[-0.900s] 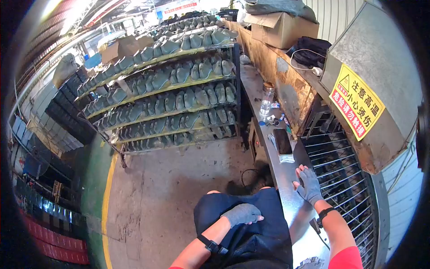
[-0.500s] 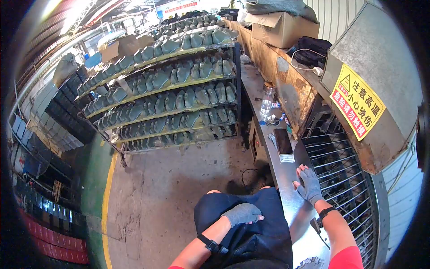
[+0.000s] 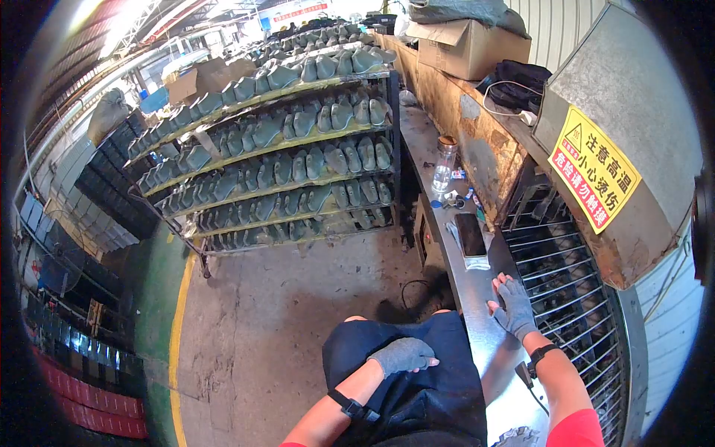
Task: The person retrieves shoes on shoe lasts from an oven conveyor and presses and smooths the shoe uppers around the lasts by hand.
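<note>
My left hand [image 3: 406, 356], in a grey fingerless glove, lies on the dark shorts [image 3: 424, 402] over my lap. Its fingers point right, partly tucked from sight, and nothing shows in them. On the metal ledge [image 3: 488, 302] to my right rests my right hand [image 3: 512, 307], gloved the same way, fingers apart and holding nothing. Just beyond its fingertips, a dark phone [image 3: 471, 235] lies on a pale cloth [image 3: 477, 263]. Beside the right hand runs a conveyor of metal rods [image 3: 570, 287]. Both wrists wear black straps.
A wheeled rack [image 3: 395, 149] ahead carries several shelves of grey-green shoe forms [image 3: 313, 160]. Farther along the ledge stands a clear bottle [image 3: 445, 164] among small items. A metal hood [image 3: 633, 97] with a yellow heat-warning sign [image 3: 594, 170] covers the conveyor's far end. Crates [image 3: 89, 395] stand at left.
The conveyor's rods have shifted slightly. Both hands, the phone and the rack keep their places.
</note>
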Demonstrator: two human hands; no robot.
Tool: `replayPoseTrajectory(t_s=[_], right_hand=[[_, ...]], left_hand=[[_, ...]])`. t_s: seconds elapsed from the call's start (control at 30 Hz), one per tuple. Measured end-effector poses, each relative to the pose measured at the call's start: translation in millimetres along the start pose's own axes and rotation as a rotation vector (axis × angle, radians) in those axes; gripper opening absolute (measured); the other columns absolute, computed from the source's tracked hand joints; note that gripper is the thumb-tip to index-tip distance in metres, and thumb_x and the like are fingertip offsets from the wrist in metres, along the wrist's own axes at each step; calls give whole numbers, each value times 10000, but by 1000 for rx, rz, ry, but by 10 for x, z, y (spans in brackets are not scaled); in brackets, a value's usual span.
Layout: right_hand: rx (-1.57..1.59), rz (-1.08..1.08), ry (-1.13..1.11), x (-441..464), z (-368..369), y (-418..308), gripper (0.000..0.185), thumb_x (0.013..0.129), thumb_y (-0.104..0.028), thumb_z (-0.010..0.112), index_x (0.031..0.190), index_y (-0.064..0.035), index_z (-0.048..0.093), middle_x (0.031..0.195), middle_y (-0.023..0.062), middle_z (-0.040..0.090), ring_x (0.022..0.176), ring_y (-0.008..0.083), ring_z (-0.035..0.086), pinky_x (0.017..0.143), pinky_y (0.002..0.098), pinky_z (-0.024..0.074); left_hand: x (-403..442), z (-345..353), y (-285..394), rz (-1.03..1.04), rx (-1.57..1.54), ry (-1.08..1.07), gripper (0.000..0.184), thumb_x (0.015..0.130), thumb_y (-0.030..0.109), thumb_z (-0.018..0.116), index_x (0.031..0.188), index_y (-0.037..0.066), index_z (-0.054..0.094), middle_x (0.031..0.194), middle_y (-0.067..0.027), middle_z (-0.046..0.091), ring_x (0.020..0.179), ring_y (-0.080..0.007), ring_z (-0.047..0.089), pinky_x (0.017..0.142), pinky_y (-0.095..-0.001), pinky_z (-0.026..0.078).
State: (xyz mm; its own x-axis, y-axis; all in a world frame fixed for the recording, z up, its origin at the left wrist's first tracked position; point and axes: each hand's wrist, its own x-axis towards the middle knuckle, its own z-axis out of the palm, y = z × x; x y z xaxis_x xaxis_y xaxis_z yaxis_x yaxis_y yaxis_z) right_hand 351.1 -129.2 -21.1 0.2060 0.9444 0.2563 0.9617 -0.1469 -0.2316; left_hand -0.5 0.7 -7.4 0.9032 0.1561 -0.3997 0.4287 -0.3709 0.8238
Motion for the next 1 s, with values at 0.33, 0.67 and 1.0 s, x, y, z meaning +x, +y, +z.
replayPoseTrajectory(t_s=[0.33, 0.67, 1.0], right_hand=[[-10, -17, 8, 5, 28, 27, 683, 951, -395, 727, 1525, -59, 572, 1615, 201, 525, 1518, 412, 455, 1271, 503, 341], [-12, -22, 33, -3, 62, 50, 687, 945, -391, 730, 1527, -61, 573, 1602, 202, 538, 1510, 414, 465, 1271, 504, 344], [11, 8, 5, -2, 15, 8, 686, 949, -394, 725, 1533, -68, 572, 1626, 200, 520, 1524, 418, 447, 1282, 499, 330]], left_hand=[[20, 10, -38, 26, 22, 0, 428, 1063, 448, 654, 890, 69, 753, 752, -48, 706, 681, -184, 671, 681, -367, 552], [4, 0, 16, -9, 4, 1, 437, 1058, 457, 662, 876, 69, 748, 735, -51, 694, 671, -189, 661, 674, -371, 542], [-10, -17, 16, 21, 23, -5, 463, 1061, 480, 645, 887, 64, 752, 743, -57, 701, 680, -196, 668, 682, -377, 547]])
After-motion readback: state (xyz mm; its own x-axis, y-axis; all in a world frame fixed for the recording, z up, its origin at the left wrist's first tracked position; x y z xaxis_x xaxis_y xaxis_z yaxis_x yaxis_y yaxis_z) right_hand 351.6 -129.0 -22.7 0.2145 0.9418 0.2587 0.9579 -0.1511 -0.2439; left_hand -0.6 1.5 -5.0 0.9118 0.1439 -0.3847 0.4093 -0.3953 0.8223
